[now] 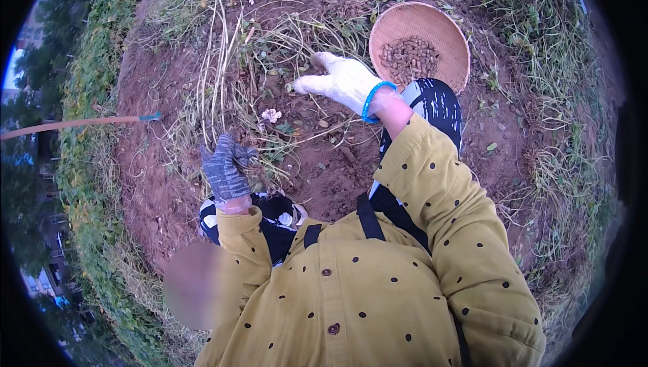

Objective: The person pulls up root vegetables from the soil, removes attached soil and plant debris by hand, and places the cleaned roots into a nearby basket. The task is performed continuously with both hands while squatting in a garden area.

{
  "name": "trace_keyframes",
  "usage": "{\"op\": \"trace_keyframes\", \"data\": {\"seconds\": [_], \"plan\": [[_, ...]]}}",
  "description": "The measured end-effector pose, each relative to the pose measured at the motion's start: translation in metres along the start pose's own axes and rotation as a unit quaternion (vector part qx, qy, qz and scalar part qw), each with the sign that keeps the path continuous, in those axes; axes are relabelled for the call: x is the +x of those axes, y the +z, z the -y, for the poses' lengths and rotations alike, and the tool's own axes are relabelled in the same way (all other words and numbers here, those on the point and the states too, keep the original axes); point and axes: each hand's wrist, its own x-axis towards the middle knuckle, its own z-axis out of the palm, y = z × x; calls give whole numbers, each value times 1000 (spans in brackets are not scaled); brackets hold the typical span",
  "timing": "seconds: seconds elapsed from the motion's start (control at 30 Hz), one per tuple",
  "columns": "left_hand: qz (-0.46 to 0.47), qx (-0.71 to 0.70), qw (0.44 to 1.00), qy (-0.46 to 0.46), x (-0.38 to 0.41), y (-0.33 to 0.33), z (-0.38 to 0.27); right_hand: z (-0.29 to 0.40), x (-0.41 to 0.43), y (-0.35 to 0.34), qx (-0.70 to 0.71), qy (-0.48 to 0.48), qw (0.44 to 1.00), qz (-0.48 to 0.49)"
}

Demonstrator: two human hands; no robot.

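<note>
In a grey knitted glove, my left hand (pixel 228 167) is closed around a bunch of pulled plants with long pale stems (pixel 217 68); their lower ends by the fingers are tangled and hard to make out. My right hand (pixel 334 81), in a white glove with a blue cuff, is raised over the plants with thumb and fingers apart and nothing between them. Just beyond the right wrist, a round woven bamboo basket (pixel 453 38) holds a heap of unshelled peanuts (pixel 410 58) and leans slightly by my right knee.
Uprooted vines (pixel 304 33) lie scattered over reddish-brown soil (pixel 329 180) ahead. Drying vines (pixel 552 63) are piled along the right side. Green leafy growth (pixel 91 139) borders the left. A long thin pole with a green end (pixel 101 121) reaches in from the left.
</note>
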Motion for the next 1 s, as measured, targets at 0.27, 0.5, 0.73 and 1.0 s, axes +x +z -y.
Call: {"op": "trace_keyframes", "data": {"seconds": [0.27,0.5,0.73,1.0], "plan": [[208,361,886,204,-26,45,6,46,-13,61,517,-66,841,143],[205,394,817,367,-34,46,-15,32,-20,-33,575,-162,762,-251],[138,296,931,161,-25,-27,28,-90,-145,-160,387,-129,643,-648],[81,204,976,-1,-11,-69,88,-272,-352,-255,409,196,543,-707]]}}
